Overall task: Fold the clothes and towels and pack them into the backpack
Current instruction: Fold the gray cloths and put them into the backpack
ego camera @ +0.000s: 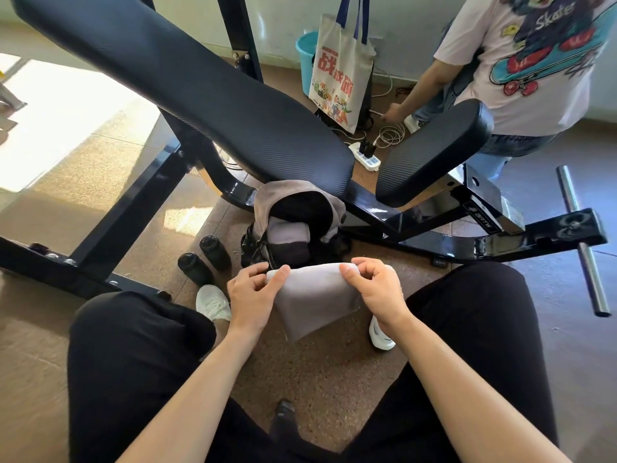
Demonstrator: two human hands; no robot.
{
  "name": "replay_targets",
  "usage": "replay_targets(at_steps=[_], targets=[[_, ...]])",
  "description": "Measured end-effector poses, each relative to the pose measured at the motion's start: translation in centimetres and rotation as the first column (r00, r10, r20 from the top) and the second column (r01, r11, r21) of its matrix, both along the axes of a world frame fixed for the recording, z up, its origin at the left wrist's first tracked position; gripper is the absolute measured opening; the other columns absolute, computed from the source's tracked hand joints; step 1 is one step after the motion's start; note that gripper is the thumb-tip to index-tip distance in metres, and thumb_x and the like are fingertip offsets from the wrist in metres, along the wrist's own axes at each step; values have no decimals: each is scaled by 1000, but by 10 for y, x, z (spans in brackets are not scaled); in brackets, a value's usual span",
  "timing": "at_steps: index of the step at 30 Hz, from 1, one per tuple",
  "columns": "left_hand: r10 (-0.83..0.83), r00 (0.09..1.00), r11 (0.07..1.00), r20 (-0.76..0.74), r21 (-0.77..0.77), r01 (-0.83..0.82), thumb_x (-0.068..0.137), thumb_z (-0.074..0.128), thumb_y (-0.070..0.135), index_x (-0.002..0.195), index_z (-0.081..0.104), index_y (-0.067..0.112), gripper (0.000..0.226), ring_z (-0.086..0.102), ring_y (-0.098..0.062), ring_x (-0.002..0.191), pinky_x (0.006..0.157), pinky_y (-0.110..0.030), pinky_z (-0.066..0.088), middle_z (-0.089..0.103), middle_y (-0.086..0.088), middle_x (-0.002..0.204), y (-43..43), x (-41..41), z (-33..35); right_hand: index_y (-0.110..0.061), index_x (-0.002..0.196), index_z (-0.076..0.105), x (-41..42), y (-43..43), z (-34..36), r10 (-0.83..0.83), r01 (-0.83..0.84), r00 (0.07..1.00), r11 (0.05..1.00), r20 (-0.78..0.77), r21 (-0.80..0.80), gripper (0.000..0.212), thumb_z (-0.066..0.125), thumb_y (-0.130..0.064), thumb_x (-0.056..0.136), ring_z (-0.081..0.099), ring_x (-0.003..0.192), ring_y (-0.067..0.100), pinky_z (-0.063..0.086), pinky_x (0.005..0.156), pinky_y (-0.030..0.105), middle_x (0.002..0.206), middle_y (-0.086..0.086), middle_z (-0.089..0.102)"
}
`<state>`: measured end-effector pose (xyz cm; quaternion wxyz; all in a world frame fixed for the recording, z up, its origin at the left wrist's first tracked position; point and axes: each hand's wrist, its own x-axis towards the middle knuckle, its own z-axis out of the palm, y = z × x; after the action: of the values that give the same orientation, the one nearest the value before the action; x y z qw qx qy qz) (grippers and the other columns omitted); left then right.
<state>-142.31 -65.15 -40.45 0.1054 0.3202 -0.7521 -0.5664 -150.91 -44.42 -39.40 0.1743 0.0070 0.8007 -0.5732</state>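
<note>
A folded light grey towel (pixel 314 295) hangs between my knees, held up by its top edge. My left hand (pixel 255 294) pinches its left corner and my right hand (pixel 375 289) pinches its right corner. Just beyond it on the floor stands the grey and black backpack (pixel 293 195) with its top flap thrown open. Folded grey and dark cloth (pixel 287 240) lies inside it.
A black weight bench (pixel 200 85) slopes over the backpack, with its seat pad (pixel 434 155) at right. Two black bottles (pixel 203 259) stand left of the backpack. A power strip (pixel 365 155), cables, a tote bag (pixel 340 71) and a crouching person (pixel 517 61) are behind.
</note>
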Motion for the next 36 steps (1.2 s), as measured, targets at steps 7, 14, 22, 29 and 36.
replay_targets(at_steps=[7, 14, 22, 29, 36], targets=[[-188, 943, 906, -276, 322, 275, 79, 71, 53, 84, 76, 18, 36, 61, -17, 91, 87, -39, 43, 69, -4, 89, 2, 6, 20, 8, 112, 71, -2, 6, 22, 56, 83, 959, 880, 276, -467, 61, 63, -46, 87, 71, 109, 15, 51, 98, 28, 115, 10, 76], [-268, 949, 860, -169, 403, 314, 70, 77, 51, 127, 63, 23, 65, 67, -22, 109, 90, -38, 54, 71, -3, 116, 3, 5, 15, -4, 124, 67, -3, 7, 22, 100, 28, 964, 885, 248, -465, 35, 65, -25, 96, 67, 106, 19, 47, 99, 38, 123, 18, 70], [-254, 966, 848, -47, 469, 246, 60, 86, 42, 132, 52, 27, 82, 67, -32, 113, 95, -58, 57, 64, -11, 128, -4, 1, 2, -20, 123, 67, -1, 5, 13, 177, -97, 967, 920, 182, -379, 38, 69, 1, 91, 70, 107, 27, 58, 95, 42, 115, 11, 75], [-143, 986, 756, -85, 634, 164, 72, 81, 20, 141, 43, 22, 79, 71, -30, 104, 80, -41, 61, 67, -14, 125, -4, 0, 5, -13, 130, 52, -5, 5, 10, 45, 43, 973, 930, 227, -365, 58, 83, -10, 81, 65, 115, 40, 52, 100, 59, 123, 21, 68], [-254, 954, 577, -160, 767, 282, 97, 62, 14, 135, 60, 7, 38, 69, -32, 106, 84, -41, 60, 68, -22, 126, -4, 3, 14, -9, 128, 65, 3, 4, 19, 382, -41, 777, 823, 500, -566, 47, 76, -21, 84, 67, 115, 28, 50, 103, 42, 128, 16, 69]])
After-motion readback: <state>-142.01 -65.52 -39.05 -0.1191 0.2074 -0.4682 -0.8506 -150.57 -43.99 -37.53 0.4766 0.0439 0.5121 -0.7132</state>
